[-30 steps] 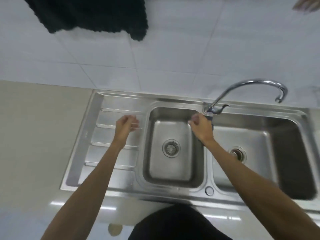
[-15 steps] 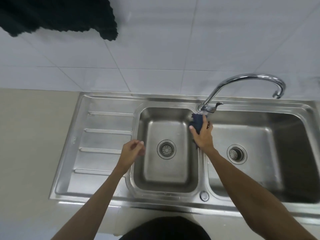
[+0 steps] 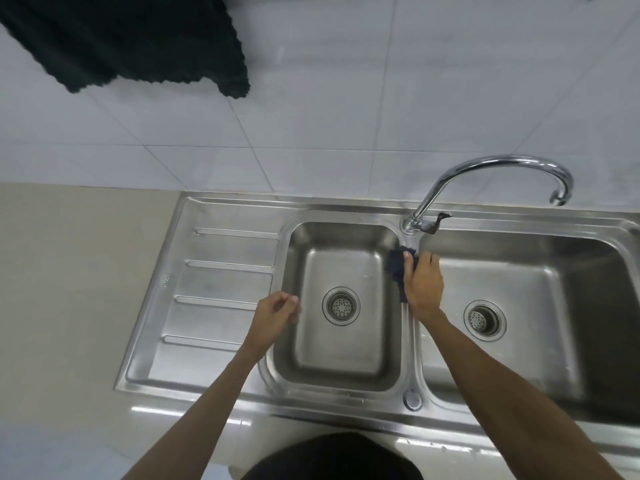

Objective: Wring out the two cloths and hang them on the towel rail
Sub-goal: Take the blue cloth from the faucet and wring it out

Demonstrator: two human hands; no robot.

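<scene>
The right hand [image 3: 423, 285] lies on the dark blue cloth [image 3: 398, 268], which rests on the divider between the two basins of the steel sink [image 3: 221, 216], below the tap [image 3: 485, 181]; its fingers press on the cloth, and the cloth shows just beside the thumb. The left hand [image 3: 275, 317] hangs empty over the left basin's edge, fingers loosely curled. A black cloth [image 3: 131, 43] hangs against the tiled wall, upper left.

A steel double sink [image 3: 221, 216] is sitting in the beige worktop [image 3: 79, 271], against its back edge. A curved tap [image 3: 485, 168] is rising behind the bowls' divider, seemingly not running.
</scene>
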